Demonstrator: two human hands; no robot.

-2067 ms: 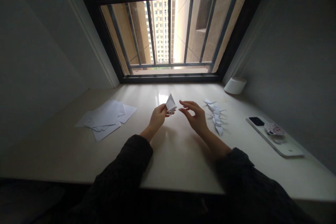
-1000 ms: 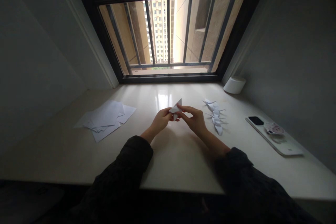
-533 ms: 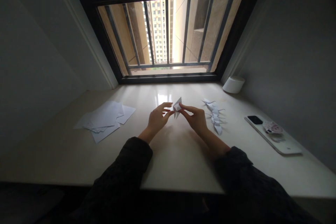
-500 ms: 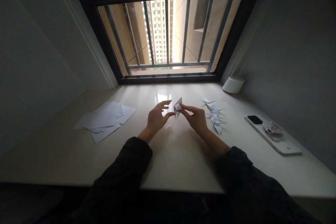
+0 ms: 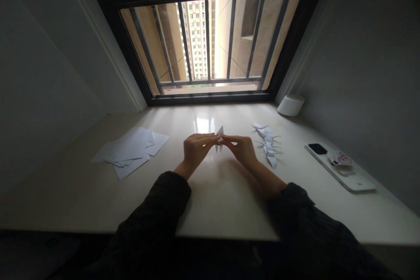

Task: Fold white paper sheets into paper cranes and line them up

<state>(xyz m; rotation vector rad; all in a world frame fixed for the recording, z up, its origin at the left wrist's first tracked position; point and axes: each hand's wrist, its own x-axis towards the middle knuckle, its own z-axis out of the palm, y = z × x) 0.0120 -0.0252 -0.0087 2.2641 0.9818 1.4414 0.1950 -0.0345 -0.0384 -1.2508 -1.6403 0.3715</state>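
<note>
A small folded white paper piece (image 5: 219,133) is held just above the pale table (image 5: 213,192), between both hands. My left hand (image 5: 194,150) pinches its left side with fingertips pressed together. From the other side my right hand (image 5: 242,148) pinches it too. Only the paper's pointed top and a little of its lower edge show past the fingers. Both forearms wear dark sleeves.
A loose pile of white paper sheets (image 5: 130,150) lies at the left. Several folded white paper figures (image 5: 268,145) lie to the right of my right hand. Further right is a white phone (image 5: 339,167). A white round container (image 5: 290,105) stands by the barred window (image 5: 210,43).
Two seconds ago only my left hand held the paper up. My right hand came in and took it, my left fingers spread for a moment, and now both hands pinch it, lower down.
</note>
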